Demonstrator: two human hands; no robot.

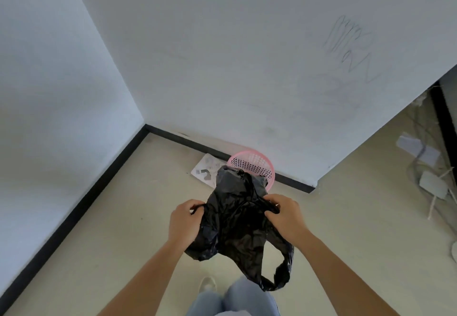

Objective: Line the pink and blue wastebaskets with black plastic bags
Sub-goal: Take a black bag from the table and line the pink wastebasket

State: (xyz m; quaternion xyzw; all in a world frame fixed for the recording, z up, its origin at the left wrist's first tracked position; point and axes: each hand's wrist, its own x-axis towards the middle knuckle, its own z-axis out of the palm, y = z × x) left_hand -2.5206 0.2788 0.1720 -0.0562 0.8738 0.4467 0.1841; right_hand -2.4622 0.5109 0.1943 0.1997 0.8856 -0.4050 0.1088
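While both hands, left hand [184, 221] and right hand [284, 214], grip the crumpled black bag [237, 226], its mouth needs spreading open before it goes into the unlined pink wastebasket [252, 163].

Bare room corner: scribbled white wall [247, 56] (black skirting [74, 206]), cables [425, 167].

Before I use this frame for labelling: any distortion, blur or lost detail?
Head view: wide-angle bending slants the walls; soft daylight, no glare; the black bag held by left hand and right hand shows little fold detail; the pink wastebasket looks slightly soft.
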